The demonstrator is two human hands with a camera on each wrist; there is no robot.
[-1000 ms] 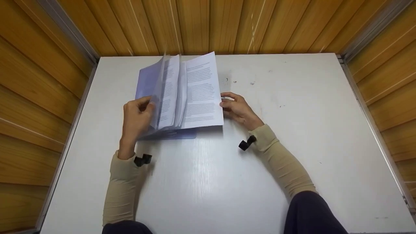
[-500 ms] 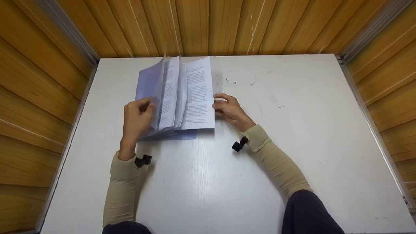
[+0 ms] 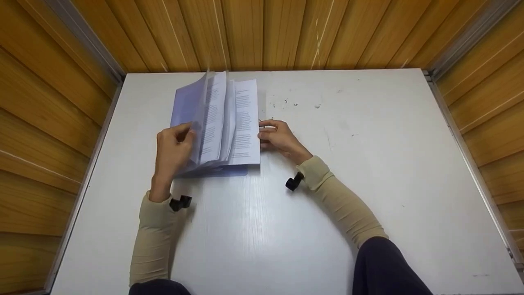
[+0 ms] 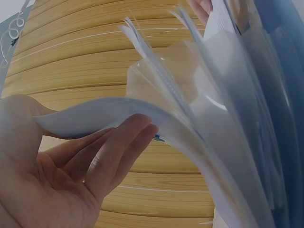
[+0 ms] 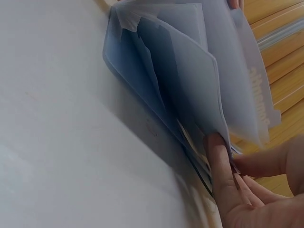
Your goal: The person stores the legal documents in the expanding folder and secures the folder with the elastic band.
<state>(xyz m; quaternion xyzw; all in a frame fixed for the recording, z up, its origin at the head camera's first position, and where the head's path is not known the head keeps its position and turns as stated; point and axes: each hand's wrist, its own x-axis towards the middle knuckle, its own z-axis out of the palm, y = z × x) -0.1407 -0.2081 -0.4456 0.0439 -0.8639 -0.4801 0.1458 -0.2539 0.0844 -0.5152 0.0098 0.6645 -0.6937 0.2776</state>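
Observation:
A blue folder (image 3: 186,104) with clear plastic sleeves (image 3: 229,119) stands partly fanned on the table, left of the middle. Printed text shows on its pages in the head view. My left hand (image 3: 174,143) pinches the raised leaves at the left, thumb on one side and fingers on the other; they bow upward in the left wrist view. On the right, my right hand (image 3: 282,139) pinches the outer edge of a printed page (image 3: 245,123) between thumb and fingers. That page is lifted at an angle above the blue back cover (image 5: 137,90) in the right wrist view.
The white table (image 3: 327,213) extends to the right and in front of the folder, with small dark marks near its back. Wood-panelled walls (image 3: 282,32) enclose its back and sides. A black wrist camera (image 3: 180,203) sits on each sleeve cuff.
My right hand has moved left, bringing the printed page's outer edge with it, so less of that page shows. My left hand and the raised leaves have stayed nearly still.

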